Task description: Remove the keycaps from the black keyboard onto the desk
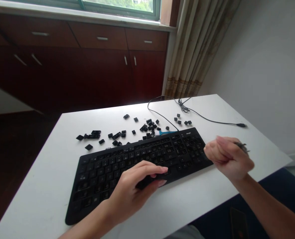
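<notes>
A black keyboard (127,156) lies slantwise on the white table, and bare sockets show where many keycaps are off. My left hand (137,182) rests over its lower right part, thumb and forefinger apart near the keys with nothing seen between them. To the right of the keyboard, raised above the table, my right hand (230,156) is closed in a fist. Out of its far side pokes a dark, thin-pronged tool (243,147), blurred, its kind not clear. Loose black keycaps (149,124) lie scattered behind the keyboard.
A blue brush (166,132) lies against the keyboard's back edge. The black cable (162,114) runs back to a coil and ends in a plug (241,125) on the right. A dark phone-like object (239,220) is below the white table's (187,199) front edge.
</notes>
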Demonstrator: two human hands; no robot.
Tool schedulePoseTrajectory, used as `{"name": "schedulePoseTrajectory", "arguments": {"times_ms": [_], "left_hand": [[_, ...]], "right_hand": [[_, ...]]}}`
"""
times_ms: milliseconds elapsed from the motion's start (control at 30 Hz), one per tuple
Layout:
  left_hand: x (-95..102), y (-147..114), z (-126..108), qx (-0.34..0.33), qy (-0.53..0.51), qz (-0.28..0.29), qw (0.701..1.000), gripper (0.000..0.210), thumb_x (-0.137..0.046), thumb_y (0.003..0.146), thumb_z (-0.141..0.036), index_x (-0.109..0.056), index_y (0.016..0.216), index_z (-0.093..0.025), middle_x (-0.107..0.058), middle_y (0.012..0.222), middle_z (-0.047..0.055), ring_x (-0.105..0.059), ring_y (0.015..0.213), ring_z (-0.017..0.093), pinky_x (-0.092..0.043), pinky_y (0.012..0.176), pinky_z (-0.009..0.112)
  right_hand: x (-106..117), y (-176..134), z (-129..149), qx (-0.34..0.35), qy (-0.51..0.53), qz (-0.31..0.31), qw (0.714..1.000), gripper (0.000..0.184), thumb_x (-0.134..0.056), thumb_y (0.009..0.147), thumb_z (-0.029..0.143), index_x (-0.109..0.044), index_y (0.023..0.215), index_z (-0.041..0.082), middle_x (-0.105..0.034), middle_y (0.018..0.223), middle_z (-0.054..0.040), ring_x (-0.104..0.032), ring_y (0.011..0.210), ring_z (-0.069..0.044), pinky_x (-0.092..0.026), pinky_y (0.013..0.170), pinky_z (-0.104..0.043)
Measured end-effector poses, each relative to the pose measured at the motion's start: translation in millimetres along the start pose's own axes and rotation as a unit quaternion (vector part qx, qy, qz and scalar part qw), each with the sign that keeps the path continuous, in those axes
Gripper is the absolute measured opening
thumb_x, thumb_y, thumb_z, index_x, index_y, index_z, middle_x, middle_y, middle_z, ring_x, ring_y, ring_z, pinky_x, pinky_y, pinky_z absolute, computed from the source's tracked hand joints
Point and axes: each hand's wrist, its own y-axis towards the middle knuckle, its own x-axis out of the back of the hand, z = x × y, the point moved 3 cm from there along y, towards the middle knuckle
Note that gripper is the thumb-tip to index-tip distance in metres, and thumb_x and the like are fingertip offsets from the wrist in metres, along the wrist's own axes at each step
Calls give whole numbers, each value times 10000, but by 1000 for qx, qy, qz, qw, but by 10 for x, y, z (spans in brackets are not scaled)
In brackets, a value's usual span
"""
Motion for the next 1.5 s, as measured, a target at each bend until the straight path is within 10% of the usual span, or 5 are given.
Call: {"name": "schedulePoseTrajectory", "arguments": {"times_ms": [233, 933, 1133, 1300, 1500], "left_hand": [[28, -19, 117, 132, -103, -58, 984, 258, -712, 898, -149, -685, 1133, -252, -756, 1120, 15, -722, 1035, 146, -590, 884, 185], [33, 6, 174, 166, -210, -89, 959, 188, -755, 853, -157, -706, 1024, -219, -729, 1072, 38, -702, 1065, 173, -609, 921, 232], [22, -2, 178, 185, -232, -99, 950, 211, -770, 838, -153, -696, 1028, -206, -715, 1074, 44, -700, 1044, 174, -614, 910, 245], [21, 15, 144, 166, -242, -105, 950, 192, -782, 820, -138, -651, 950, -192, -695, 1009, 35, -703, 981, 171, -629, 863, 264], [43, 5, 36, 50, -105, -68, 991, 193, -805, 787, -106, -717, 937, -189, -657, 915, 39, -654, 776, 124, -599, 680, 210]], "right_hand": [[-27, -71, -71, -27, -60, 25, 998, 529, -498, 1002, 256, -343, 501, 190, -313, 432, 39, -284, 398, -78, -194, 432, -289], [-38, -216, -92, -14, -165, -7, 986, 520, -478, 1024, 275, -326, 534, 196, -300, 473, 48, -285, 440, -83, -219, 454, -286], [-388, -229, -84, 47, -378, 132, 915, 65, -652, 918, 186, -598, 890, 208, -551, 691, 39, -491, 570, -83, -404, 540, -224], [-587, -283, -223, 86, -395, 208, 891, 400, -638, 929, 154, -554, 1311, 238, -668, 967, -23, -643, 812, -117, -519, 735, -235], [-674, -343, -226, 79, -371, 241, 893, 405, -610, 947, 148, -567, 1336, 255, -691, 1136, -64, -685, 948, -154, -554, 818, -259]]}}
